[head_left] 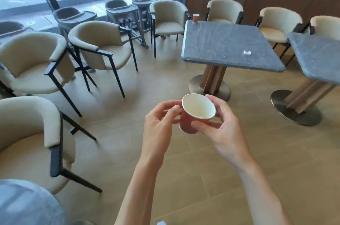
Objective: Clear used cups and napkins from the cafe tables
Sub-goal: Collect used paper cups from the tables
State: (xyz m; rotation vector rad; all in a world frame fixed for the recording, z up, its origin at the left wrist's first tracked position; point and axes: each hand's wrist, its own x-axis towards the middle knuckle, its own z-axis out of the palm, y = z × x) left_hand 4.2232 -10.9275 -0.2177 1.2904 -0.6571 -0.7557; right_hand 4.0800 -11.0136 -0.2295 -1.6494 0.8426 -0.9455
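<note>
Both hands were raised together in front of the person, above the floor, with one red paper cup (195, 116) between them. The right hand (219, 129) gripped the cup, its thumb curled across the red wall near the base and its fingers wrapped round the far side by the rim. The left hand (159, 124) had its fingers curled, the tips resting against the cup's left wall just under the rim. The cup was tilted: its long axis ran from the base, low and toward the left hand's palm, up and away to the right, so the white mouth faced up toward the camera. The inside looked white; whether anything lay at the bottom could not be made out.

Beyond the right hand, farther away, stood a grey stone table (228, 48) on a wooden pedestal. A crumpled white napkin (247, 52) lay near its right edge, and a second red cup (195, 17) stood upright on its far left corner, small and blurred. Another grey table (318, 59) was cut off by the right edge. Beige armchairs (103, 48) stood ahead and to the left of the left hand, blurred nearer the frame edge, with grey high chairs (127, 13) behind them against the window. Just below the forearms, a pale object at the bottom edge was too cut off to identify.
</note>
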